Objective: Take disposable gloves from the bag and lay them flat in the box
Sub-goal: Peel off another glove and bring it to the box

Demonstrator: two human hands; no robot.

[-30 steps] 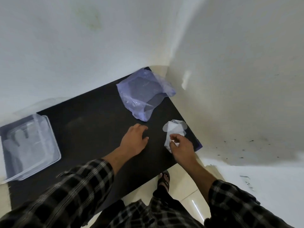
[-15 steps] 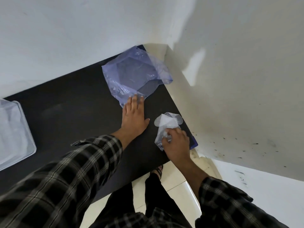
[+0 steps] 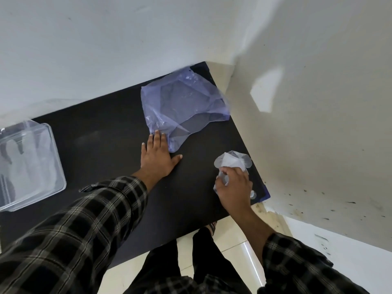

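A thin purple plastic bag (image 3: 184,105) lies crumpled at the far right corner of the black table (image 3: 101,145). My left hand (image 3: 158,157) rests flat on the table, fingers spread, its fingertips on the bag's near edge. Near the table's right edge, my right hand (image 3: 234,185) is closed on a crumpled clear disposable glove (image 3: 232,161). A clear plastic box (image 3: 29,166) stands at the left edge of the view, with flat gloves faintly visible inside.
White walls close in behind the table and on its right side. The table's near edge runs diagonally above a tiled floor (image 3: 233,247), where my legs and a sandalled foot (image 3: 213,227) show.
My left hand has reached forward from the table's middle to the bag's near edge. My right hand has stayed on the glove. The view has shifted, so the box sits at the left edge.
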